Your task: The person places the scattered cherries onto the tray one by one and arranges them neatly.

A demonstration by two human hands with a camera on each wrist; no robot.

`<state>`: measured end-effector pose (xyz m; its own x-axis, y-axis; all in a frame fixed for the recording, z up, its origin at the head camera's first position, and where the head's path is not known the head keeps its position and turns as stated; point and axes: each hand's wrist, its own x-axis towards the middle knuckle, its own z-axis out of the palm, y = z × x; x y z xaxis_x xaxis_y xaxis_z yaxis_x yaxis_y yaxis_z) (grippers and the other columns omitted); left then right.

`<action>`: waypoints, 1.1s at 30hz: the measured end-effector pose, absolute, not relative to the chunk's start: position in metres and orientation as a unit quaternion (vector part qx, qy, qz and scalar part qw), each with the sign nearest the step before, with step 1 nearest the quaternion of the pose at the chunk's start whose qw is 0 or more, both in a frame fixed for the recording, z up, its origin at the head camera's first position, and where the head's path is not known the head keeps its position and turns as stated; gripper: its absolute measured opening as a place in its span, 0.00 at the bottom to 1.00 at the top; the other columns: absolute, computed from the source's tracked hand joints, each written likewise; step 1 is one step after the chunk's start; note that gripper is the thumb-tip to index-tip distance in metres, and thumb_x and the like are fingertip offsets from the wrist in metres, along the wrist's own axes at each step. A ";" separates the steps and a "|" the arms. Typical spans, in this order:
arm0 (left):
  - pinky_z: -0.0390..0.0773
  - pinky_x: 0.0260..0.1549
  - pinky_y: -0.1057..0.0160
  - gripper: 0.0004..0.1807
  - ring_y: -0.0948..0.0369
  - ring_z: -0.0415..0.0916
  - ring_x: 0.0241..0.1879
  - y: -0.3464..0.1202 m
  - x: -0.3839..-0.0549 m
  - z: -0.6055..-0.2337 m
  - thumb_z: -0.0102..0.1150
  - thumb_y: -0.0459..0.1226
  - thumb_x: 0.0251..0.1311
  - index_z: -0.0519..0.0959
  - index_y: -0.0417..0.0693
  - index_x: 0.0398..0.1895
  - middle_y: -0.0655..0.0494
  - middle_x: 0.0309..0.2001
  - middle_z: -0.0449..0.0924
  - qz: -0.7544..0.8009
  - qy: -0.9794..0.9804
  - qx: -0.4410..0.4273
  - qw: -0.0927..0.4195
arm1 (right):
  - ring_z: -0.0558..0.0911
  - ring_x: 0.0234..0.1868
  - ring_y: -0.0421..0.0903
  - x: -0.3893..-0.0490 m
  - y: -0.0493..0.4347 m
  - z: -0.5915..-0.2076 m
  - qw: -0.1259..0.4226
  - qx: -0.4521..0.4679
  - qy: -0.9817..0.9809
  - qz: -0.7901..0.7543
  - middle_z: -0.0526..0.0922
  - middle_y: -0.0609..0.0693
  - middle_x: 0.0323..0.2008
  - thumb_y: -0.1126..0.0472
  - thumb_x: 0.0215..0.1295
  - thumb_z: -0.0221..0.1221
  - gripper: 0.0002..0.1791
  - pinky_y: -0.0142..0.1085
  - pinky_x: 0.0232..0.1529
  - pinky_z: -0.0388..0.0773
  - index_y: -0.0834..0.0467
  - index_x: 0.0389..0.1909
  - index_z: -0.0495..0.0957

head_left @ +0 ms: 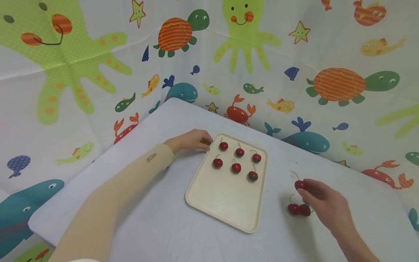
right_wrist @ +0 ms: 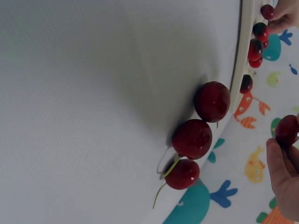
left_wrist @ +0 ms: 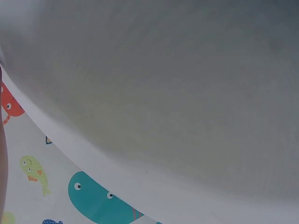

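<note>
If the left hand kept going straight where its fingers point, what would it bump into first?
The beige tray. The left hand has its fingertips right at the rim; I can't be sure they already touch. Just past the rim, that line seems to reach a cherry.

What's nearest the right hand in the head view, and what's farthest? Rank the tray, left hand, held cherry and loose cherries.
1. Held cherry: pinched in the right hand.
2. Loose cherries: close by, to that hand's left.
3. Tray: farther left, past the loose cherries.
4. Left hand: at the tray's left edge.
</note>
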<state>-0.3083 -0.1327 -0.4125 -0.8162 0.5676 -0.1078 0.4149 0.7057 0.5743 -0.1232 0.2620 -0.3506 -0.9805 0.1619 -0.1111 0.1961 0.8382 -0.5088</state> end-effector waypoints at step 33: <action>0.72 0.56 0.62 0.20 0.60 0.72 0.50 -0.133 -0.306 -0.411 0.62 0.42 0.55 0.77 0.49 0.52 0.54 0.51 0.76 0.283 0.908 0.282 0.130 | 0.82 0.45 0.45 -0.130 0.136 -0.376 0.089 -0.039 0.927 -0.362 0.82 0.46 0.43 0.51 0.50 0.67 0.22 0.36 0.42 0.82 0.50 0.48 0.78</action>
<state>-0.3063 -0.1333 -0.4114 -0.8070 0.5855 -0.0771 0.4383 0.6813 0.5863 -0.1304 0.1365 -0.3759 -0.9814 -0.1355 -0.1363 -0.0073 0.7348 -0.6782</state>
